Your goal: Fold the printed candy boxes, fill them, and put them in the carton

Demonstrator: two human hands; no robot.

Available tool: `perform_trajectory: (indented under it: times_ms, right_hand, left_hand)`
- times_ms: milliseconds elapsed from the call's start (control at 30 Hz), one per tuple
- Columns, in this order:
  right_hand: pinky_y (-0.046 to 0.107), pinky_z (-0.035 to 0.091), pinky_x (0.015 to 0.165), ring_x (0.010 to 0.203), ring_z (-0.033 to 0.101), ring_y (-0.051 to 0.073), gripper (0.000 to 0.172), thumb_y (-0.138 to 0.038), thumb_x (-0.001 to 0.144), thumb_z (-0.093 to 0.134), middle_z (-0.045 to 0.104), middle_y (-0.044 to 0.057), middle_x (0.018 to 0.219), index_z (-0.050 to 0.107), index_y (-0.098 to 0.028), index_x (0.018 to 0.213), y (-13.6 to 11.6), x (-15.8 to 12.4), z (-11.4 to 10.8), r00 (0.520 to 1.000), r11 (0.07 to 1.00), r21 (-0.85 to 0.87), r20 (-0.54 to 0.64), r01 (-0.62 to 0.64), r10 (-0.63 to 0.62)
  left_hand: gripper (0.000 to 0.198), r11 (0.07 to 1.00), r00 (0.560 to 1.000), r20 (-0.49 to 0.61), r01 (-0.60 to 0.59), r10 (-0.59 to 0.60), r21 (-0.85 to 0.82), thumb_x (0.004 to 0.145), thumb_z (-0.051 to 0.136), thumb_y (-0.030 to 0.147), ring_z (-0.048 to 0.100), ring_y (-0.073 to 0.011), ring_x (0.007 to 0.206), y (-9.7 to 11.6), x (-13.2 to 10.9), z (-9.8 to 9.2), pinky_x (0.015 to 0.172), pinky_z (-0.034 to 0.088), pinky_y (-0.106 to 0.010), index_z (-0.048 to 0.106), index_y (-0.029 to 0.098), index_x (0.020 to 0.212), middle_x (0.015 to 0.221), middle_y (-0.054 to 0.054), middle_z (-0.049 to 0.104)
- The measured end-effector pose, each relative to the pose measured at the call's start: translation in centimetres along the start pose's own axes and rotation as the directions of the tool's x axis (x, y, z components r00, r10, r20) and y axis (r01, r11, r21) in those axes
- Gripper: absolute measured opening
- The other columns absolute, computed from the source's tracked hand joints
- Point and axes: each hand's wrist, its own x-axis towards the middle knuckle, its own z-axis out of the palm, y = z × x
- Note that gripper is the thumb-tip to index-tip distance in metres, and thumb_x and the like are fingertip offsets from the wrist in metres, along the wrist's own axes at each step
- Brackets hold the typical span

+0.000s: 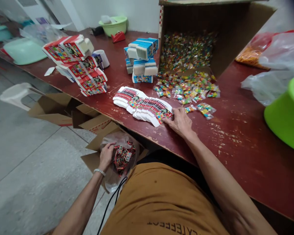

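Head view: beside the bench (235, 137), left hand (106, 156) curls over printed packets (122, 156) in a plastic bag (112, 182) on the floor, grip unclear; right hand (180, 122), grip apart, presses fanned cards (142, 104) on the benchtop.

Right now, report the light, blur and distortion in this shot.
Head view: soft, even light, faint shadows on the table; head view: wide lens stretches the corners, top right corner dark; head view: fanned cards under the right hand sharp, plastic bags at upper right smeared; head view: left hand at the clear bag sharp too.
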Motion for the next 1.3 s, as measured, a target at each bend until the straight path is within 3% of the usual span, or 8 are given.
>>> perform_trajectory:
  times_ms: [300,533,600,700,800,900,1000,1300]
  right_hand:
    - [0.041,0.048,0.081,0.109,0.058,0.034,0.067,-0.057,0.069,0.078,0.05,0.015,0.124,0.053,-0.019,0.119,-0.6,1.1,-1.2,0.988,0.991,0.026,0.087,-0.132,0.129]
    - [0.036,0.043,0.079,0.094,0.057,0.026,0.031,-0.036,0.069,0.073,0.058,0.006,0.1,0.059,-0.02,0.092,0.3,1.4,-0.8,0.96,0.793,0.57,-0.022,-0.216,0.278]
    - [0.031,0.043,0.071,0.079,0.057,0.02,0.022,-0.038,0.075,0.065,0.059,0.003,0.085,0.057,-0.019,0.084,0.9,1.1,-1.6,0.973,0.722,0.67,0.003,-0.174,0.232]
    - [0.027,0.041,0.061,0.063,0.051,0.015,0.027,-0.045,0.075,0.063,0.058,-0.001,0.073,0.058,-0.019,0.08,1.5,-0.1,-3.9,0.992,0.655,0.746,0.059,-0.116,0.109]
    - [0.025,0.039,0.059,0.062,0.049,0.012,0.03,-0.045,0.072,0.069,0.058,-0.002,0.071,0.06,-0.018,0.08,0.9,-1.6,-6.6,0.984,0.525,0.848,0.143,-0.068,-0.104]
    - [0.024,0.039,0.062,0.065,0.049,0.011,0.027,-0.042,0.075,0.072,0.057,-0.003,0.074,0.06,-0.018,0.081,-0.6,-2.9,-8.4,0.932,0.368,0.929,0.173,-0.047,-0.319]
    - [0.025,0.04,0.065,0.068,0.051,0.011,0.026,-0.041,0.079,0.072,0.058,-0.003,0.075,0.061,-0.018,0.084,-1.8,-3.7,-8.9,0.913,0.309,0.95,0.161,-0.04,-0.376]
    - [0.027,0.047,0.079,0.085,0.06,0.013,0.029,-0.035,0.085,0.069,0.064,0.001,0.095,0.061,-0.022,0.109,-3.0,-5.1,-8.2,0.935,0.202,0.979,0.085,-0.014,-0.345]
  left_hand:
    - [0.031,0.916,0.904,-0.146,-0.394,0.402,0.081,0.079,0.051,0.026,0.06,-0.0245,0.106,6.9,-0.2,2.0,0.1,0.043,-0.036,0.065,0.023,0.107,0.112,-0.007,0.066]
    - [0.024,0.512,0.502,-0.118,-0.855,0.857,0.084,0.083,0.052,0.017,0.062,-0.0217,0.103,14.4,-2.6,5.5,0.096,0.046,-0.038,0.067,0.021,0.102,0.104,-0.006,0.069]
    - [0.026,0.491,0.483,-0.11,-0.868,0.869,0.075,0.084,0.052,0.017,0.06,-0.0225,0.106,16.0,-2.6,5.7,0.098,0.045,-0.039,0.066,0.019,0.106,0.108,-0.008,0.068]
    - [0.03,0.594,0.595,-0.017,-0.803,0.803,-0.044,0.084,0.057,0.027,0.057,-0.0254,0.113,18.5,-2.8,5.3,0.104,0.04,-0.042,0.066,0.019,0.112,0.117,-0.009,0.066]
    - [0.036,0.811,0.68,0.444,-0.458,0.584,-0.364,0.086,0.06,0.04,0.059,-0.0263,0.114,20.5,-3.9,5.0,0.1,0.044,-0.04,0.065,0.021,0.116,0.12,-0.009,0.066]
    - [0.048,0.895,0.383,0.841,0.071,0.383,-0.44,0.078,0.068,0.049,0.068,-0.0275,0.095,21.0,-6.0,5.6,0.087,0.051,-0.039,0.065,0.017,0.115,0.105,-0.012,0.072]
    - [0.05,0.862,0.173,0.923,0.332,0.344,-0.384,0.073,0.075,0.045,0.071,-0.0253,0.074,20.6,-7.9,6.5,0.073,0.054,-0.037,0.065,0.014,0.111,0.088,-0.011,0.072]
    - [0.033,0.846,0.385,0.839,0.218,0.383,-0.486,0.07,0.08,0.038,0.067,-0.0177,0.052,20.3,-8.9,6.6,0.054,0.052,-0.026,0.064,0.013,0.085,0.063,-0.002,0.066]
